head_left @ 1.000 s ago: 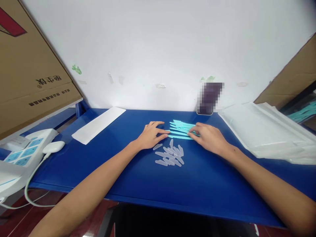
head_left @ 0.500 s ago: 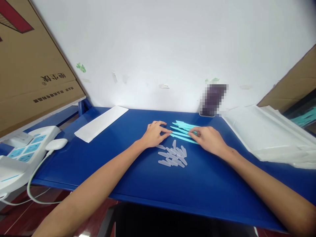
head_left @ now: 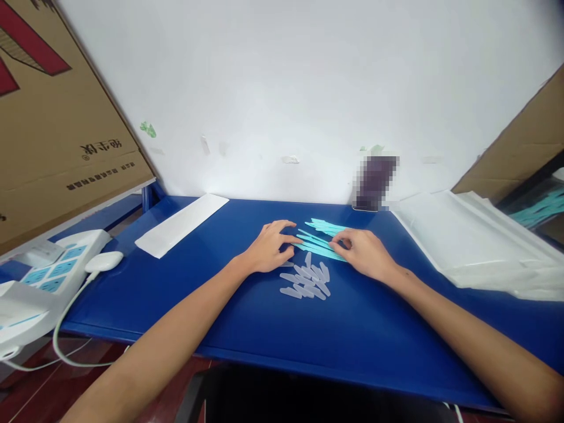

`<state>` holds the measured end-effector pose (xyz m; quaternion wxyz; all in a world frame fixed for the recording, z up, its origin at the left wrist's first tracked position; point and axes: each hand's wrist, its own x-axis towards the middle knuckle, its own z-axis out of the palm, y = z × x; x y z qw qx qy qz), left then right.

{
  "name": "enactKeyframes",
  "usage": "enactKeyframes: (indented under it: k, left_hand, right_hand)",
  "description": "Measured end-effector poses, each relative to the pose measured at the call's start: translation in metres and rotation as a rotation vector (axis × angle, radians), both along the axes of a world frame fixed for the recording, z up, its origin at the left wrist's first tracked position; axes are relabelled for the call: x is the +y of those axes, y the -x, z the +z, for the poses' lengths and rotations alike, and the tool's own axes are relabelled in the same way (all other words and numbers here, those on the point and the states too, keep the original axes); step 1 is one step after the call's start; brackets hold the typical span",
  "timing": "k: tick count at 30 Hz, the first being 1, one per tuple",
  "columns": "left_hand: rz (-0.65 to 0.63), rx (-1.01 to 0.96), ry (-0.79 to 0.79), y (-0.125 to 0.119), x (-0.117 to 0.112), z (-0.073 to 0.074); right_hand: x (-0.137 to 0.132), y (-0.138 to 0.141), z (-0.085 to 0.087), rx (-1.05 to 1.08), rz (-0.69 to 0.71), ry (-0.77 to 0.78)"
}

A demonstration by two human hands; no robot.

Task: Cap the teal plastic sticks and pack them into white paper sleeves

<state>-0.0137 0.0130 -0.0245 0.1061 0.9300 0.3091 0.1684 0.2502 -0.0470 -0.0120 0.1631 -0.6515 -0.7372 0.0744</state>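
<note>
Several slim turquoise sticks with tapered ends (head_left: 324, 227) lie in a loose bunch on the blue table. My left hand (head_left: 269, 248) rests at their left ends, fingers apart, with a fingertip touching the tip of one stick. At the other side, the thumb and forefinger of my right hand (head_left: 365, 254) are pinched on a turquoise stick (head_left: 324, 249); its right end is hidden by the hand. Just nearer to me is a pile of small translucent blade-shaped pieces (head_left: 306, 279), and one of them is partly covered by my left hand.
A long white sheet (head_left: 183, 226) lies at the left, beside a white power strip (head_left: 66, 258) with a charger (head_left: 104, 261) on it. A phone (head_left: 374, 182) leans on the wall. Clear plastic bags (head_left: 480, 247) are stacked at the right. Cardboard (head_left: 66, 117) stands at the left.
The lower sticks have shifted slightly left and spread from the upper bunch. My right hand has moved a little left with its pinch, and my left fingers have spread wider.
</note>
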Motion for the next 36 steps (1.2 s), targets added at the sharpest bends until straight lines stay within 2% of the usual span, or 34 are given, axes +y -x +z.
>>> enactKeyframes:
  k: [6,10,16,24,26,30,36]
  left_hand:
    - [-0.126,0.061,0.015,0.004,-0.006,0.009]
    - [-0.117,0.089,-0.003,0.007,-0.006,0.013]
    - [-0.088,0.060,0.006,0.009,-0.004,0.010]
    - [-0.056,0.071,0.065,0.008,-0.005,0.010]
    - [-0.035,0.051,0.081,0.009,-0.005,0.009]
    - [0.036,0.029,0.074,0.009,-0.002,0.004]
    - [0.148,-0.053,0.009,0.005,0.003,0.000]
  right_hand:
    - [0.001,-0.002,-0.003,-0.008,-0.003,-0.008]
    - [-0.001,-0.007,-0.004,-0.011,0.035,-0.008]
    - [0.000,-0.013,-0.010,-0.025,0.122,-0.052]
    - [0.008,-0.006,-0.015,-0.061,0.163,-0.104]
    - [0.007,-0.008,-0.012,-0.064,0.137,-0.147]
    - [0.007,-0.022,-0.007,-0.123,-0.003,-0.202]
    - [0.012,-0.037,-0.010,-0.162,-0.079,-0.105]
